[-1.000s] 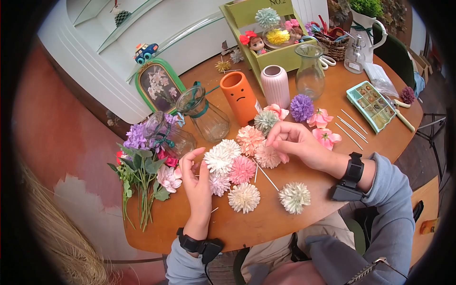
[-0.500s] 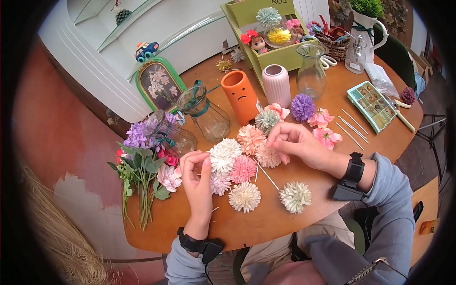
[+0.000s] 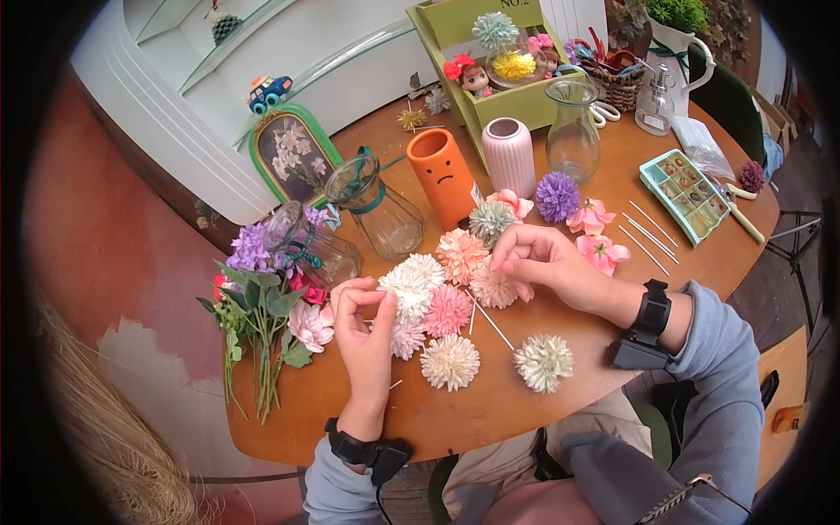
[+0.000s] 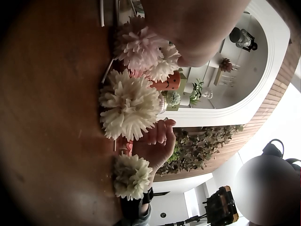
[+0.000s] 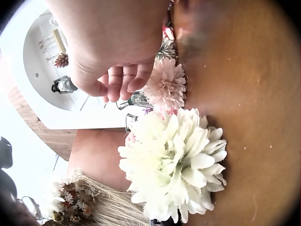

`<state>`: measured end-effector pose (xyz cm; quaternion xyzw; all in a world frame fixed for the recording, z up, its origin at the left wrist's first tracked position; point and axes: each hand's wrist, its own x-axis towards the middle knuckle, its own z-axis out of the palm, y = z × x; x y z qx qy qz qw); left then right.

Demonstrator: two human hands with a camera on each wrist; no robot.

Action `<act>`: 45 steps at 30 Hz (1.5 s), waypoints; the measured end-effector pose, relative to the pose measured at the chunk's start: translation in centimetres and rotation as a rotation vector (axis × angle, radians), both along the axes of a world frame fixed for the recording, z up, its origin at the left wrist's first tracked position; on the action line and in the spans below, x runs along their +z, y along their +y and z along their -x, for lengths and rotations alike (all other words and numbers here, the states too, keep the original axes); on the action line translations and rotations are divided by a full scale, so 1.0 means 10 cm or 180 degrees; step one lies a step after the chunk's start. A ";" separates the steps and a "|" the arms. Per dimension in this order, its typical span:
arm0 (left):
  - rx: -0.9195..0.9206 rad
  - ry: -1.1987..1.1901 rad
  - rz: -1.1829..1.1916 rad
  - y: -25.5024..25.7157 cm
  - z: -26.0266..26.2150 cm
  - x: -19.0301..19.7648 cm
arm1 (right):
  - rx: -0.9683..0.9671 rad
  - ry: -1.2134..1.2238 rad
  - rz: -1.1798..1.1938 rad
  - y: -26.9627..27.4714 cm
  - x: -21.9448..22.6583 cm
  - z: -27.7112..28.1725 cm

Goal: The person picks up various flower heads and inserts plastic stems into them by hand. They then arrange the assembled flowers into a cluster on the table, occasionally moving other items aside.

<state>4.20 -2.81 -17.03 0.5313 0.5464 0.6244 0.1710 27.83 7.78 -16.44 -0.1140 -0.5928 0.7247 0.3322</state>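
My left hand (image 3: 363,337), fingers bent and thumb raised, is at the left edge of a cluster of pompom-like artificial flowers. Its fingertips are beside the white flower (image 3: 409,290); no object shows between them. My right hand (image 3: 547,261) has loosely curled fingers above the pale pink flower (image 3: 493,287), and in the right wrist view its fingers (image 5: 115,82) hold nothing. Around them are a peach flower (image 3: 462,256), a coral-pink flower (image 3: 447,311) and a grey-green flower (image 3: 490,224). A cream flower (image 3: 451,363) and a pale green-white flower (image 3: 543,364) lie nearer the front edge.
An orange vase (image 3: 440,179), a pink ribbed vase (image 3: 508,157) and glass vases stand behind. Leafy flower stems (image 3: 267,341) lie at the left. Several white sticks (image 3: 647,241) and a compartment box (image 3: 684,195) are at the right. A green wooden stand (image 3: 486,114) stands at the back.
My left hand's fingers have bent further, and its fingertips have shifted slightly right toward the white flower. The right hand stays almost in place.
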 end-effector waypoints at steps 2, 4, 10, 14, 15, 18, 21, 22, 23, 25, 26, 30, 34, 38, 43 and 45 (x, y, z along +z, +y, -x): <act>0.0009 -0.0009 0.0013 -0.01 -0.01 0.01 | -0.0032 -0.0019 -0.0005 -0.01 0.02 0.00; -0.0006 0.0019 -0.0013 0.00 -0.01 0.00 | 0.0087 -0.0038 0.0003 0.00 0.00 0.00; -0.0033 0.0089 -0.0040 0.00 -0.01 0.00 | 0.1333 -0.0221 0.0170 -0.01 0.04 -0.03; -0.0055 0.0056 -0.0038 0.00 -0.01 0.00 | 0.2456 -0.0188 0.0521 0.02 0.08 -0.07; -0.0065 0.0037 -0.0034 0.00 -0.01 0.00 | 0.2759 -0.0251 0.0529 0.02 0.09 -0.08; -0.0088 -0.0010 -0.0018 0.00 -0.01 0.00 | 0.3469 -0.0470 0.0453 -0.01 0.12 -0.10; -0.0096 -0.0022 0.0004 0.00 -0.01 0.01 | 0.3703 -0.0787 0.0209 -0.04 0.15 -0.08; -0.0098 -0.0017 0.0007 0.00 -0.01 0.01 | 0.3726 -0.0921 0.0142 -0.03 0.15 -0.08; -0.0103 -0.0011 0.0010 0.00 -0.02 0.01 | 0.3746 -0.1054 0.0075 -0.02 0.14 -0.07; -0.0113 -0.0023 0.0022 0.00 -0.01 0.00 | 0.3586 -0.1205 -0.0059 -0.02 0.14 -0.06; -0.0117 -0.0028 0.0028 0.00 -0.01 0.00 | 0.3507 -0.1280 -0.0126 -0.02 0.14 -0.06; -0.0141 -0.0084 0.0055 0.00 -0.02 0.01 | 0.3088 -0.1137 -0.0140 -0.03 0.09 -0.05; -0.0158 -0.0092 0.0057 0.00 -0.02 0.00 | 0.2774 -0.0932 -0.0191 0.00 -0.03 -0.01; -0.0197 -0.0132 0.0052 0.00 -0.01 0.00 | 0.2426 -0.0898 -0.0384 -0.03 0.01 -0.01; -0.0204 -0.0123 0.0057 -0.01 0.00 0.00 | 0.1855 -0.0850 -0.0375 -0.03 0.05 -0.01; -0.0198 -0.0124 0.0067 -0.01 -0.01 0.00 | 0.1650 -0.0808 -0.0348 -0.02 0.06 -0.02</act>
